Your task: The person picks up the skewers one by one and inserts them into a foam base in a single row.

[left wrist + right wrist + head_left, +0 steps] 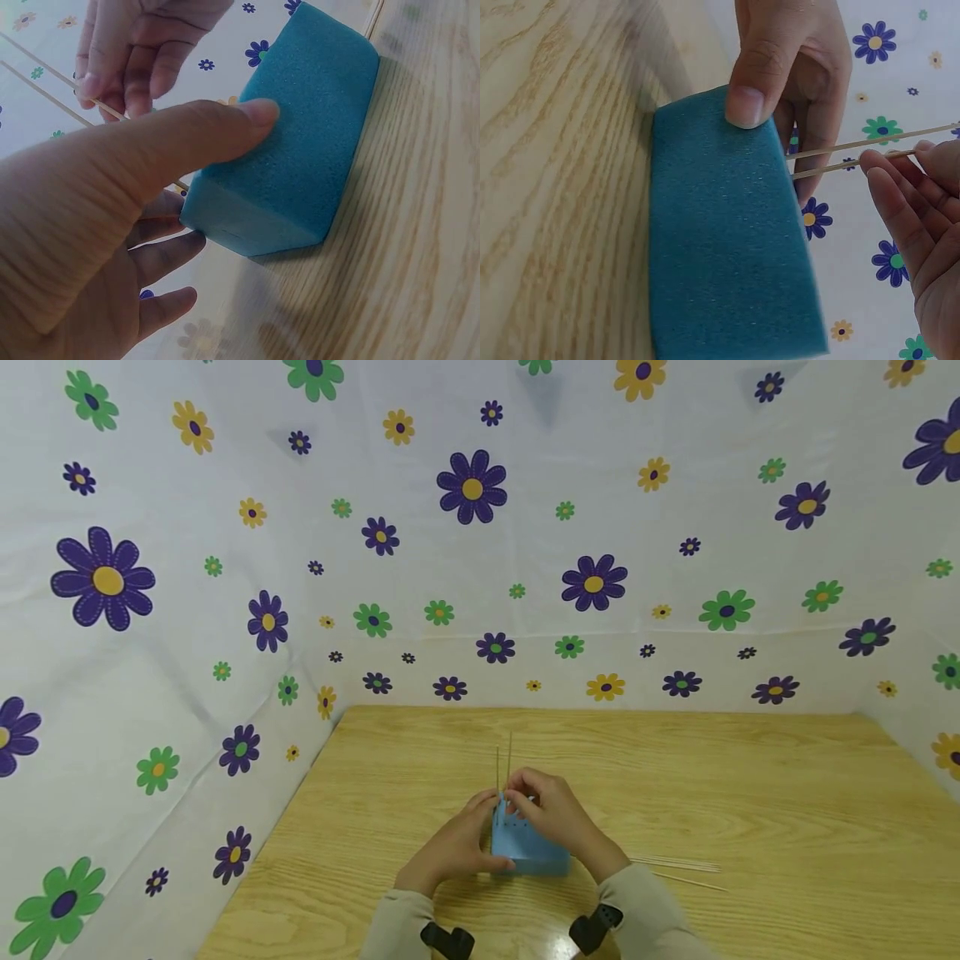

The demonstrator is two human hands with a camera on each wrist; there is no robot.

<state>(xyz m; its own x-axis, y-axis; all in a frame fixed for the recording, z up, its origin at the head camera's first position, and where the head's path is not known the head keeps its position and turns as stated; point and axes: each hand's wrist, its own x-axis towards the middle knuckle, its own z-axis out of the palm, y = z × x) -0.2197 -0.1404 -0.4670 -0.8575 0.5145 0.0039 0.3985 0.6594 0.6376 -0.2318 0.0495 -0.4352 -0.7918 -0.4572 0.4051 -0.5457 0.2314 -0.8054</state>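
A blue foam block (528, 852) rests on the wooden table, with small holes in its top. Two thin wooden sticks (840, 151) stand up from its left end. My left hand (459, 845) grips that end, thumb on the near face and fingers on the far side, as the left wrist view shows its thumb pressed on the blue foam block (315, 112). Above the block, my right hand (553, 810) pinches one stick between thumb and fingers; the right wrist view shows this pinching hand (930, 217) partway up the stick.
Several loose wooden sticks (682, 864) lie on the wooden table (787, 810) to the right of the block, beside the right forearm. A white cloth with printed flowers (420, 577) hangs behind the table and along its sides. Dark cameras (447, 939) are strapped to both wrists.
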